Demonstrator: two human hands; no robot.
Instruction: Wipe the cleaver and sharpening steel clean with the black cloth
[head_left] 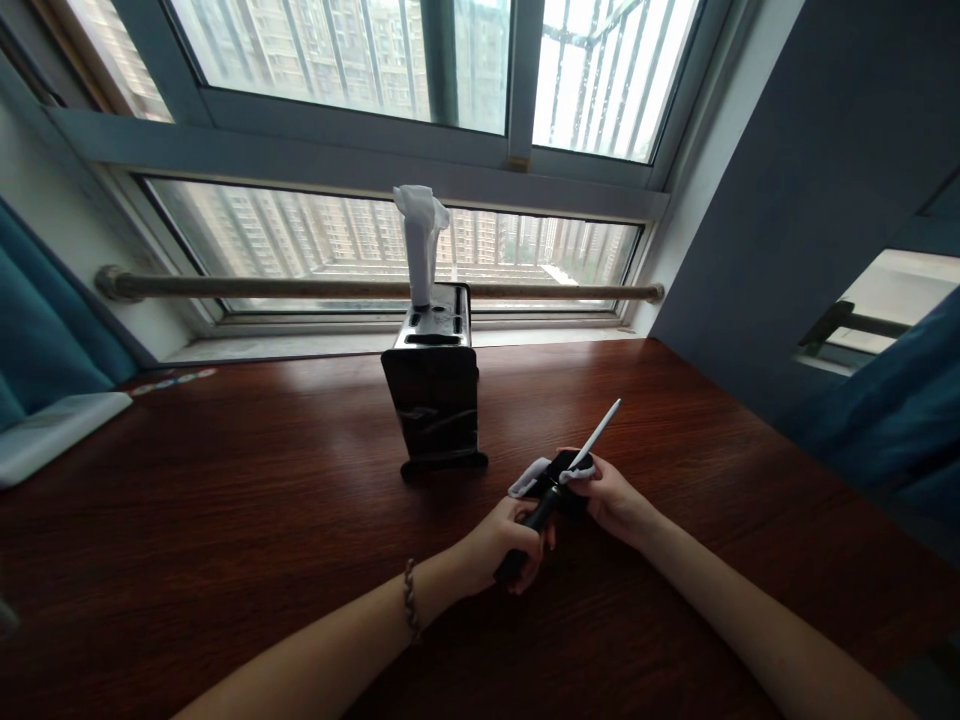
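Observation:
My left hand [504, 545] is wrapped around the black handle [534, 522] of a rod. In line with that handle, the rod's thin white shaft [600, 432] points up and to the right. My right hand [611, 497] is closed by the base of the shaft, gripping a dark piece with white wrapping [531, 478] around it; its exact kind is hidden by the fingers. Beyond my hands stands a black knife block [435, 410] with slots in its top. A white-wrapped upright thing [421, 245] sticks out of one slot.
The hands are above a reddish-brown wooden table [262, 480]. At the left edge lies a white flat object [64, 435] beside a blue curtain [52, 310]. A horizontal rail [300, 288] runs before the window behind the table. A dark wall [765, 250] borders the right side.

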